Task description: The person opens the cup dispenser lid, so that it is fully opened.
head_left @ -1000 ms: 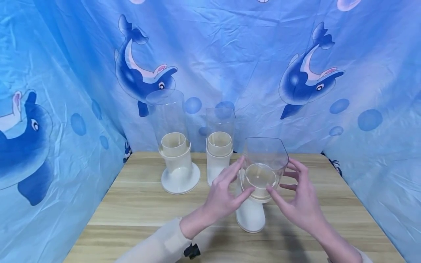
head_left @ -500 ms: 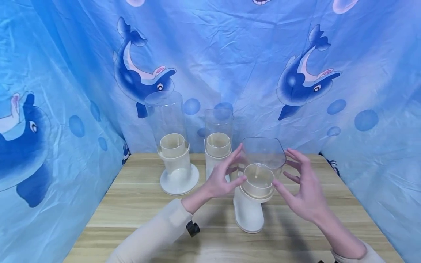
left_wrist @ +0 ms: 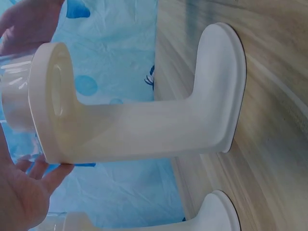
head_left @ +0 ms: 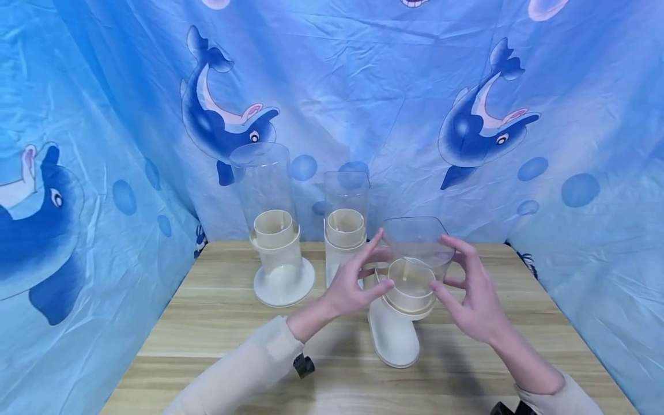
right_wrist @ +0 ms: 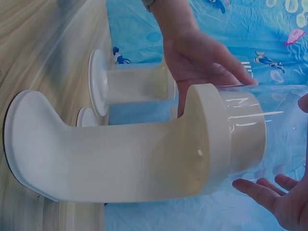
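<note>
- Biggest first: blue dolphin cloth [head_left: 332, 86] walls us in at 9, 12 and 3 o'clock.
- Next, the wooden table [head_left: 218, 340], with open board between us and the near stand [head_left: 396, 343], mostly out toward 7 and 5.
- That near stand is where we're at: foot flat on the wood, long axis straight up, clear tube [head_left: 415, 239] up top with a pale ring [head_left: 410, 300] inside its lower end.
- Two more stands sit behind it: the round-base one [head_left: 282, 282] at about 10 o'clock from it, the middle one [head_left: 342, 268] at about 11, partly hidden by us.
- From our left hand [head_left: 346, 291] the tube lies at 2 o'clock; from our right hand [head_left: 477, 302] it's at 10. Neither's clearly nearer.
- Both hands look loose, fingers spread either side of the tube, nothing clenched. Which fingertips actually touch, we can't tell.
</note>
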A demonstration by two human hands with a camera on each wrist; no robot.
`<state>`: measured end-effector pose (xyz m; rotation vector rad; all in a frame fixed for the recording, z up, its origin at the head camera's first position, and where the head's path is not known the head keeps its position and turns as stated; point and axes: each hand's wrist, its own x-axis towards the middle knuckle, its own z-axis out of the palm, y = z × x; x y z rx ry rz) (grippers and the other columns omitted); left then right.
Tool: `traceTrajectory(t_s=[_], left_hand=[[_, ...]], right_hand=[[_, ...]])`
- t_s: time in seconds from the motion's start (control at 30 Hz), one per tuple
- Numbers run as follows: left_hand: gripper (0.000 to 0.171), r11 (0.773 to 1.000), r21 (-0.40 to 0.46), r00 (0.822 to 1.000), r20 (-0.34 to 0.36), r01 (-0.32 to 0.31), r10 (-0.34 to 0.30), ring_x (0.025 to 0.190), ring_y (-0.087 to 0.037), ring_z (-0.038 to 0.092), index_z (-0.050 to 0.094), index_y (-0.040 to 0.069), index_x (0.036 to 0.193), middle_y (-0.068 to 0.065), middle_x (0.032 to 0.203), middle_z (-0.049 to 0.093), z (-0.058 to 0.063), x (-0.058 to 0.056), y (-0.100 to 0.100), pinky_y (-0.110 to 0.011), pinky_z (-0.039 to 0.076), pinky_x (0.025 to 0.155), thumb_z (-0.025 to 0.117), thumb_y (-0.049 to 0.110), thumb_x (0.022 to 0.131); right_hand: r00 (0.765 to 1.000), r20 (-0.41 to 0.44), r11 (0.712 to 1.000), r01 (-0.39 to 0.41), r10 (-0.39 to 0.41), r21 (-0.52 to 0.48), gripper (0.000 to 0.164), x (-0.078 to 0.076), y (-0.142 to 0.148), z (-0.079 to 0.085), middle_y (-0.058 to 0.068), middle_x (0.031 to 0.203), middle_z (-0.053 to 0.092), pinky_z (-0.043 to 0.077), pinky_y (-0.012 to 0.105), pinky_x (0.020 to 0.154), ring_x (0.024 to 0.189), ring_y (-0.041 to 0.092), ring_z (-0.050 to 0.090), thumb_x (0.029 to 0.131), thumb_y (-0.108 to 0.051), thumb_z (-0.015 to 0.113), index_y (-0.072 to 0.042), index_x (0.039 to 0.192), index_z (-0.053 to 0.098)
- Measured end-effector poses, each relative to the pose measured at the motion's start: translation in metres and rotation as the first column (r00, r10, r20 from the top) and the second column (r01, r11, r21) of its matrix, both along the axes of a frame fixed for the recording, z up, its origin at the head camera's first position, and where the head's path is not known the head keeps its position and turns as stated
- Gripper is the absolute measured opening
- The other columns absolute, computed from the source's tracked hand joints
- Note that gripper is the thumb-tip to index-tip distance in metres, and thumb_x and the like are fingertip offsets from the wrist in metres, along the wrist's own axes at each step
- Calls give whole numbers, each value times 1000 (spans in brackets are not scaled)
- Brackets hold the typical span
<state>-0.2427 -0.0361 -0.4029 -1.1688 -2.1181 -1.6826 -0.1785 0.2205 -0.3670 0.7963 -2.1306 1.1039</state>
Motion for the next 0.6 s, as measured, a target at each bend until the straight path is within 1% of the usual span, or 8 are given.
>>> traceTrajectory(t_s=[0.1, 0.23, 0.37, 0.47, 0.6], left_hand=[[97, 1000, -2, 1000, -6, -24, 24, 133, -33, 67, 24, 20, 171, -18, 149, 63, -1, 3, 0, -32, 62, 100, 79, 12, 92], [97, 999, -8, 999, -25, -36, 36, 132, -34, 68, 23, 19, 171, -19, 148, 64, -2, 4, 1, -32, 62, 99, 79, 14, 92], [99, 998, -30, 998, -27, -53, 53, 133, -32, 67, 19, 22, 172, -17, 150, 63, -3, 4, 0, -32, 62, 99, 78, 17, 92], [99, 997, -40, 998, -26, -59, 58, 134, -31, 66, 17, 23, 172, -15, 151, 62, -2, 4, -1, -34, 62, 100, 77, 20, 93], [99, 998, -30, 998, -40, -52, 51, 133, -31, 67, 18, 23, 172, -16, 150, 63, -1, 6, -1, -36, 62, 100, 76, 20, 92]], right_hand=[[1000, -3, 1000, -17, 17, 6, 89, -1, 1, 0, 9, 158, 48, 62, 16, 80, 131, -4, 54, 80, 15, 75, 0, 159, 36], [1000, 3, 1000, -19, 19, 10, 89, -1, 3, 0, 4, 159, 48, 64, 21, 80, 132, -5, 55, 81, 14, 74, -1, 159, 36], [1000, 13, 1000, -14, 14, 9, 90, 0, 5, 0, 5, 160, 48, 65, 26, 82, 132, -3, 55, 81, 13, 74, -1, 160, 35], [1000, 25, 1000, -9, 9, 4, 90, 2, 5, 1, 7, 161, 48, 64, 26, 85, 133, -2, 56, 81, 13, 74, -1, 161, 35], [1000, 29, 1000, -3, 3, 4, 90, 3, 5, 2, 9, 161, 48, 63, 24, 87, 133, -2, 56, 80, 13, 75, -2, 160, 36]])
